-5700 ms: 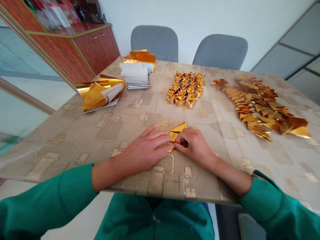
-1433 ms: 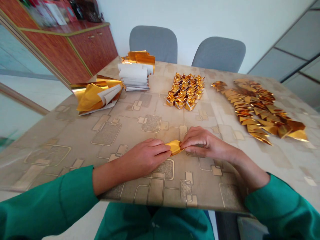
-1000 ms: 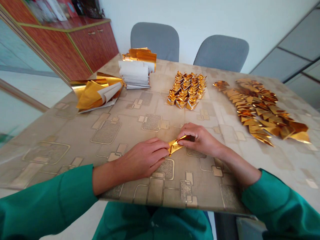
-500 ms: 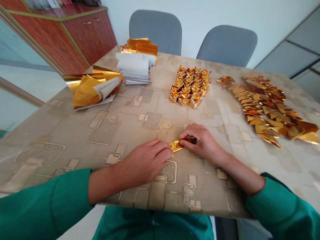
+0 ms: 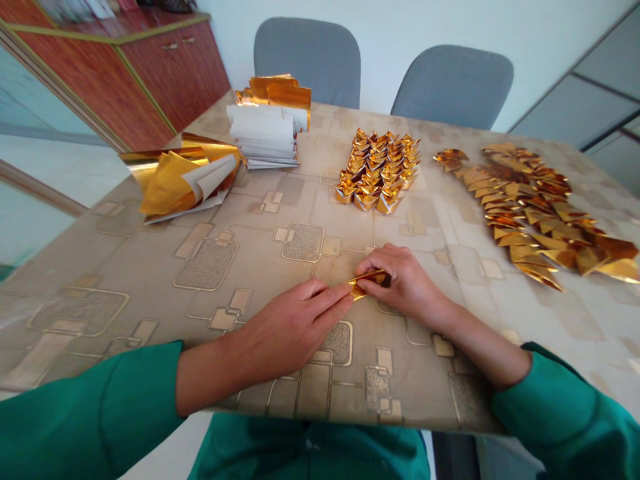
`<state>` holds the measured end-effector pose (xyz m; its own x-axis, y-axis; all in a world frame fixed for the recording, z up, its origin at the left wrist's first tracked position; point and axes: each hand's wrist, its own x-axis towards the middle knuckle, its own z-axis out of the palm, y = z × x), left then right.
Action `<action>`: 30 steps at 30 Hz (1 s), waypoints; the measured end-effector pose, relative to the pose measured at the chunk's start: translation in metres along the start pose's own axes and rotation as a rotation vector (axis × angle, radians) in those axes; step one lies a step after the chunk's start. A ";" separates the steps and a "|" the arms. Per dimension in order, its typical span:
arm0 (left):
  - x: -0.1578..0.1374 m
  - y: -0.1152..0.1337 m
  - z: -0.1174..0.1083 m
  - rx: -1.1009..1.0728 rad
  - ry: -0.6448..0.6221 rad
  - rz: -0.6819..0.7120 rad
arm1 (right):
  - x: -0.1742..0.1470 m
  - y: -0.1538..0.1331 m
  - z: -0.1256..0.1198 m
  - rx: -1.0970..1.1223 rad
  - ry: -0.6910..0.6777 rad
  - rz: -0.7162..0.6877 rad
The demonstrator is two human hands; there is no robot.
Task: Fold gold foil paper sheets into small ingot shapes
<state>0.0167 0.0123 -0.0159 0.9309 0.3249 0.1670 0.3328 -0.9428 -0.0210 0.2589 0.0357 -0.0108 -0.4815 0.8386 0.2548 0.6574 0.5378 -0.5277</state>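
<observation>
A small folded piece of gold foil paper [image 5: 358, 291] lies between my two hands, low over the table near its front edge. My left hand [image 5: 305, 323] closes on the paper's left end, its fingers pressed together and covering much of it. At the other end, my right hand [image 5: 400, 283] pinches the paper between thumb and fingers. A strip of shiny gold and a darker fold show between the fingertips. The paper's full shape is hidden by the fingers.
Folded gold paper ingots [image 5: 379, 170] stand in rows beyond my hands. Flat folded gold pieces [image 5: 545, 213] overlap at the right. A stack of white-backed sheets [image 5: 265, 137] and loose gold sheets [image 5: 173, 183] lie at the left. Two grey chairs [image 5: 307, 60] stand behind the patterned table [image 5: 260, 247].
My left hand has slid right along the paper, toward my right hand, and less gold shows between them. My right hand keeps its pinch. The view has shifted slightly.
</observation>
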 end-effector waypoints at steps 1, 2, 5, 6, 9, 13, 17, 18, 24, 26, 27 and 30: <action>0.000 0.000 0.001 0.001 -0.006 -0.007 | 0.000 0.000 0.000 -0.005 -0.008 0.002; 0.000 0.001 0.001 0.002 -0.009 -0.013 | 0.000 -0.001 -0.001 -0.014 -0.018 0.002; 0.001 0.001 0.001 0.004 -0.017 -0.016 | 0.000 -0.004 -0.003 -0.096 -0.014 -0.006; 0.002 0.000 0.001 0.004 -0.018 -0.011 | 0.000 -0.006 -0.003 -0.143 0.006 -0.011; 0.003 0.000 -0.001 0.024 -0.018 0.006 | -0.001 -0.010 -0.002 -0.252 0.026 -0.052; 0.002 -0.002 -0.004 0.067 -0.024 0.030 | -0.001 -0.012 0.004 -0.222 -0.081 -0.091; 0.000 -0.004 -0.005 0.048 -0.047 0.034 | -0.003 -0.018 0.008 -0.335 -0.099 -0.048; 0.000 -0.005 -0.005 0.040 -0.048 0.027 | -0.004 -0.020 0.007 -0.359 -0.107 -0.035; -0.001 -0.011 0.002 -0.025 -0.009 0.039 | -0.009 -0.024 0.006 -0.361 -0.133 -0.008; -0.002 -0.013 0.002 -0.067 0.002 0.046 | -0.010 -0.022 0.006 -0.345 -0.126 -0.012; -0.002 -0.015 0.000 -0.085 0.001 0.049 | -0.010 -0.022 0.006 -0.335 -0.124 -0.013; -0.003 -0.018 -0.007 -0.098 -0.024 0.046 | -0.009 -0.021 0.006 -0.310 -0.131 -0.011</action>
<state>0.0067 0.0281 -0.0092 0.9485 0.2820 0.1443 0.2748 -0.9591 0.0684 0.2456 0.0159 -0.0071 -0.5466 0.8252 0.1420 0.7872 0.5643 -0.2488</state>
